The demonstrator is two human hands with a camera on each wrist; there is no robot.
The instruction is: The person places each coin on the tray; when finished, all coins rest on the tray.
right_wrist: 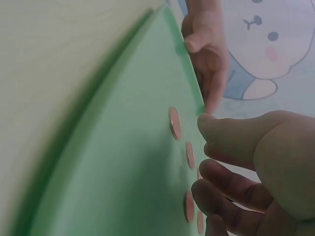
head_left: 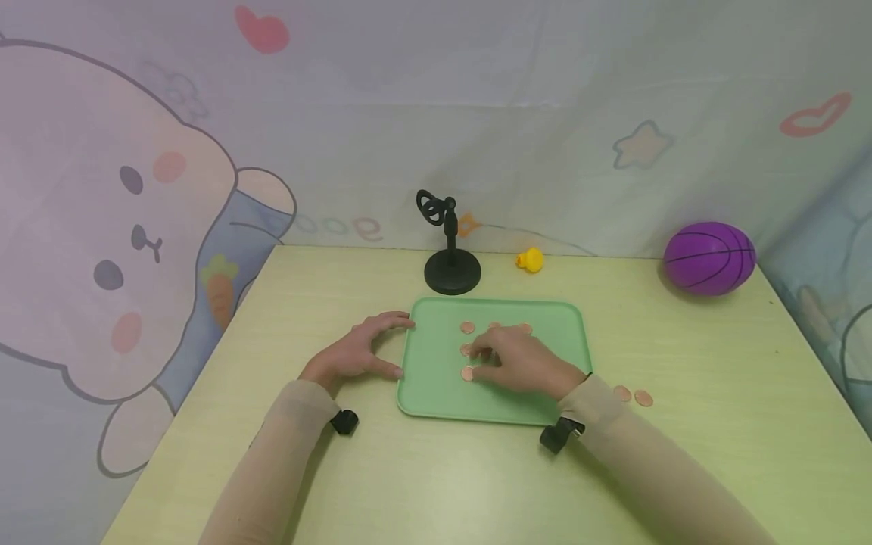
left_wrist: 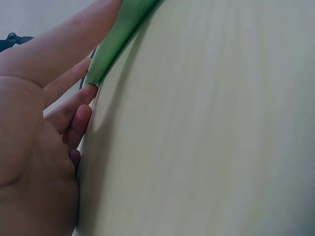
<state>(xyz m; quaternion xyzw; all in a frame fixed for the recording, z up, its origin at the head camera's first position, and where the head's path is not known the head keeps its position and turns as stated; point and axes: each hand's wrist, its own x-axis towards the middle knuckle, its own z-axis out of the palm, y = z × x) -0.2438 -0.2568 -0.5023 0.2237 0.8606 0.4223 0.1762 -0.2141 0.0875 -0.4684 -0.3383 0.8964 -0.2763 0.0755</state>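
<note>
Copper-coloured coins point(head_left: 467, 328) lie spaced apart on a green tray point(head_left: 436, 401), some in a column toward its left part and others along the back. My right hand point(head_left: 521, 363) hovers low over the tray with loosely bent fingers. Its thumb is beside the nearest coin point(right_wrist: 175, 123), and a gap with nothing in it shows between thumb and fingers in the right wrist view. Another coin point(right_wrist: 189, 206), close by the fingers there, is hidden under the hand from the head. At the tray's left rim, my left hand point(head_left: 357, 350) has thumb and fingertips spread against the edge.
Two more coins point(head_left: 643, 398) lie on the table point(head_left: 422, 484) right of the tray, beside my right sleeve. Behind the tray stand a black stand with a round base point(head_left: 453, 272) and a small yellow duck point(head_left: 531, 260). A purple ball point(head_left: 710, 259) sits at the back right.
</note>
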